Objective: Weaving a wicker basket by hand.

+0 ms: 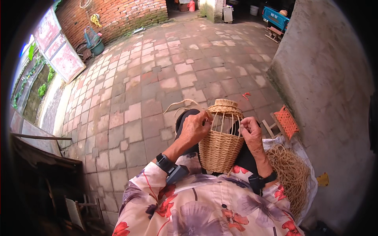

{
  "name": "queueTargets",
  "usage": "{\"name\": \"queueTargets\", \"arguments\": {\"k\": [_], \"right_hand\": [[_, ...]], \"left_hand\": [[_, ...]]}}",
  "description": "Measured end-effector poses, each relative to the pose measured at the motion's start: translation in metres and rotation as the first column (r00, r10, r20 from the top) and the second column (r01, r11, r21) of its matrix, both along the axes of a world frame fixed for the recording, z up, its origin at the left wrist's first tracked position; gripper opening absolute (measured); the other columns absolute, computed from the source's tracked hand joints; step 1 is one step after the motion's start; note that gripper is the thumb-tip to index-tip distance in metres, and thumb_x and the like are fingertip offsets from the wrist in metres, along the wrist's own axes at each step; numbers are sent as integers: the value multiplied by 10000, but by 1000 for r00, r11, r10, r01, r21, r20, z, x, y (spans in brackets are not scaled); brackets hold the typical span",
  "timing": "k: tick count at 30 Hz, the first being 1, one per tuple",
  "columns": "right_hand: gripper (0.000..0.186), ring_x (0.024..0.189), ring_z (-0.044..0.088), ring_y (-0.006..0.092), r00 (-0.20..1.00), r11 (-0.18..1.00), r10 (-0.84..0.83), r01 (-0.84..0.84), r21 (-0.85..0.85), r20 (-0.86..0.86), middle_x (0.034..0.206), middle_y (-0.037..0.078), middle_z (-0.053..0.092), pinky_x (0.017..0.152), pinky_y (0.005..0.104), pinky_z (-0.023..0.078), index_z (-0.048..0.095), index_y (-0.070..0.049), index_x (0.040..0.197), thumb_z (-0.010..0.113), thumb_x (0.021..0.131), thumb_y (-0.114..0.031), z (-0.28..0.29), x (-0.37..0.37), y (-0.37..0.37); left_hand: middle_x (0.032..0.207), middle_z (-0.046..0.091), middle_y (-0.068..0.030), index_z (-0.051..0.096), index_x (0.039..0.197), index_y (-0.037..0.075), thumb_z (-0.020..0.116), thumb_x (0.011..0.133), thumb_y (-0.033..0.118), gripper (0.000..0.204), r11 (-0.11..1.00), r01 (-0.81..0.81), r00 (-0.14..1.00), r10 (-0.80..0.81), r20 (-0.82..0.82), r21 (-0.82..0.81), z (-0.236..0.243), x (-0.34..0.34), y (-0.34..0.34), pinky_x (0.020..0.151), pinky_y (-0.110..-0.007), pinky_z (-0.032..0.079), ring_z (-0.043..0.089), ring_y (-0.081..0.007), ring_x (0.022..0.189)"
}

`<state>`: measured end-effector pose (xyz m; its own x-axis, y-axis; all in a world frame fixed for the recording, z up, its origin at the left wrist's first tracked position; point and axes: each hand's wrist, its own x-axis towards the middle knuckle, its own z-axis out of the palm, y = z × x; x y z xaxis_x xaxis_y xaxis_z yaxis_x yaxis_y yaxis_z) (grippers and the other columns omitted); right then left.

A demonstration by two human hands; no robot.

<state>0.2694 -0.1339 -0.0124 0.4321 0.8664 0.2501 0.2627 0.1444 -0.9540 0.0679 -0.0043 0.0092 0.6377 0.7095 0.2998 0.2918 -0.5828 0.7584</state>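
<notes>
A half-woven straw-coloured basket (221, 151) sits upright on my lap, at its front edge, between my knees in dark trousers (246, 160). Its lower body is tightly woven; above that, a band of bare upright stakes (223, 124) leads up to a narrower woven neck (225, 105).

My left hand (195, 128) is at the basket's upper left, fingers curled and nearly closed; I cannot tell what they have hold of. Loose pale strands (183, 103) trail out beyond it over the paving. My right hand (252, 133) is at the right-hand stakes, fingers bent in close to the thumb; whether they grip anything I cannot tell.

I wear a flowered shirt (197, 214) and a dark band on each wrist. By my right arm, a heap of tan fibre (289, 173) lies on a white sheet (311, 175). Just beyond its far edge is a small wooden seat with an orange woven top (286, 121).

The paved ground (157, 78) spreads outward, with a red scrap (246, 95) on it. A grey wall (327, 78) borders its right edge; a brick wall (118, 17), its far left corner, near a green tub (97, 47).
</notes>
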Motion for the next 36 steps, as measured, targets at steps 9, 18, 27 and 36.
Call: {"name": "queueTargets", "arguments": {"k": [9,18,27,36], "right_hand": [[108,675,487,24,1000,1000,-9,9,9,21,759,-39,534,622,189,426,534,-20,996,563,894,1,-5,3,1],[166,712,589,178,903,989,-146,129,69,404,845,84,567,654,297,479,559,-19,967,566,817,51,15,-10,-4],[203,705,505,261,537,982,-66,-115,150,841,765,55,491,624,365,386,630,-81,835,618,653,9,67,-43,-7],[257,746,603,265,363,999,-22,42,7,932,710,77,610,669,417,455,592,-79,981,666,739,-128,74,-85,44]], "left_hand": [[754,528,26,519,1141,105,638,857,49,313,335,378,791,367,489,-863,-9,-30,-10,511,-210,357,427,-58,587],[644,400,51,536,1158,137,549,947,142,211,204,535,736,363,571,-820,-64,-143,32,430,-197,248,301,-46,507],[655,466,34,510,1142,135,495,939,78,211,126,174,698,684,213,-977,-106,-184,44,422,-204,278,336,-55,487],[696,515,26,561,1113,131,503,937,136,185,185,-68,878,478,29,-980,-125,-191,28,476,-232,358,430,-83,551]]}}
